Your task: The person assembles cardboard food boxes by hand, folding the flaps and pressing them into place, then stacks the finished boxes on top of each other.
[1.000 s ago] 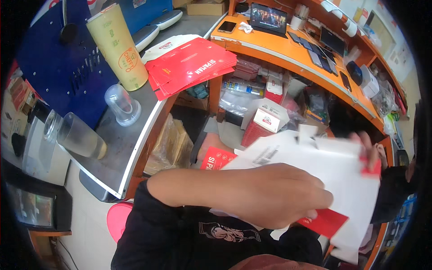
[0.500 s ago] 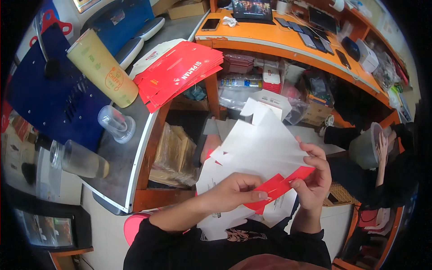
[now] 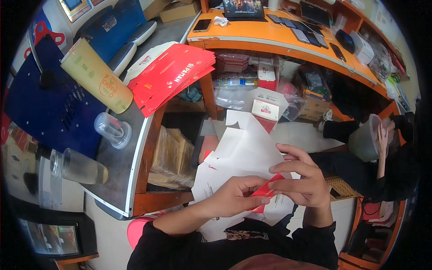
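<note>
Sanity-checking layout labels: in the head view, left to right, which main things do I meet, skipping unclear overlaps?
Tall yellow cup → stack of flat red cartons → left hand → right hand → grey-green tub.

On a clock face laid over the view, the person's left hand (image 3: 236, 196), at 5, pinches a narrow red strip (image 3: 257, 209) on a large white cardboard sheet with cut flaps (image 3: 245, 146). At 4, the right hand (image 3: 309, 185) touches the strip with curled, partly spread fingers. Upright red-and-white cardboard boxes (image 3: 265, 110) stand at 2. At 11 lies a stack of flat red cardboard blanks (image 3: 173, 77); at 10 stands a tall yellow-green printed cup (image 3: 95, 74); at 9, a clear plastic domed cup (image 3: 108, 127). At 3, another person's hand (image 3: 382, 140) touches a round translucent bucket (image 3: 362, 143). A round pink seat (image 3: 135, 232) shows at 7.
</note>
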Demonstrator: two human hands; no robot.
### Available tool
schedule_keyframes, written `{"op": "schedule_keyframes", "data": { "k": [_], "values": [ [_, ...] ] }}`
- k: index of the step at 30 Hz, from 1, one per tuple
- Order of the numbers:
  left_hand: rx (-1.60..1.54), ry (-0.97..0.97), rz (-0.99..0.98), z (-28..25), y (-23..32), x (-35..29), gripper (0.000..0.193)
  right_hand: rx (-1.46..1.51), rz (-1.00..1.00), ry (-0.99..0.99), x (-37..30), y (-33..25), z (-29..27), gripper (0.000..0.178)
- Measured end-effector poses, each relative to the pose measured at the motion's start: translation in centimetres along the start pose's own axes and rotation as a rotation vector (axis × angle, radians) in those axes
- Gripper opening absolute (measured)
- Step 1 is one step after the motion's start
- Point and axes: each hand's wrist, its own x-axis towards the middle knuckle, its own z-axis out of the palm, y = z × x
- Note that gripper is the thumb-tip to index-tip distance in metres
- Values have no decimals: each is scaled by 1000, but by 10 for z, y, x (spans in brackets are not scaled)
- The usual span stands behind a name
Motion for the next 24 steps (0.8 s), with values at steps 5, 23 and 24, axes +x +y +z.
{"op": "schedule_keyframes", "data": {
  "k": [5,23,24],
  "values": [
    [186,12,132,2,3,-5,30,-180,69,-77,10,-15,-10,24],
    [552,66,95,5,38,-14,17,-168,7,-361,19,-22,-6,23],
    [557,66,97,5,42,-15,17,-172,22,-312,18,-22,-4,27]
  ]
}}
